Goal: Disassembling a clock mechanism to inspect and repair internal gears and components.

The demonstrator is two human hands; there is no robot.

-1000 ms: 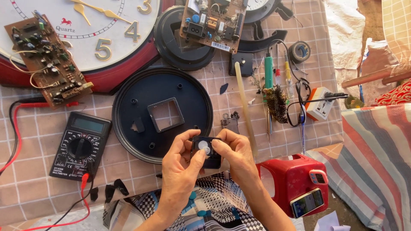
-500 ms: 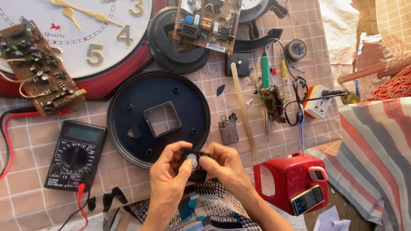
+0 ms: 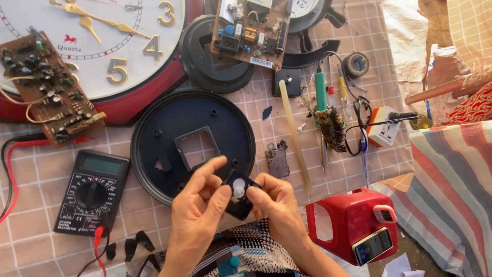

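Checked cloth (image 3: 36, 179) in pale pink squares covers the whole work surface. Both hands meet at about 6 o'clock: the left hand (image 3: 197, 215) and right hand (image 3: 274, 205) together pinch a small black clock movement (image 3: 238, 197) with a white round hub at its middle, thumbs and forefingers closed on its edges. Compared with half a second ago, the hands and the movement sit at much the same spot over the lower rim of the round black back plate (image 3: 192, 146), though the left thumb now lies nearer the white hub.

At 9 o'clock lies a black multimeter (image 3: 92, 192) with red and black leads. At 11 o'clock a red-rimmed wall clock (image 3: 102, 51) has a brown circuit board (image 3: 48, 87) resting on its face. At 12 o'clock a second circuit board (image 3: 251, 31) lies on a dark disc. At 2 o'clock are a green-handled soldering iron (image 3: 321, 92), a pale glue stick (image 3: 294, 136) and tangled wires. At 4 o'clock stands a red plastic box (image 3: 348, 220) with a phone (image 3: 374, 246) leaning on it, beside striped fabric (image 3: 456, 195). Nothing lies between the hands and the plate.
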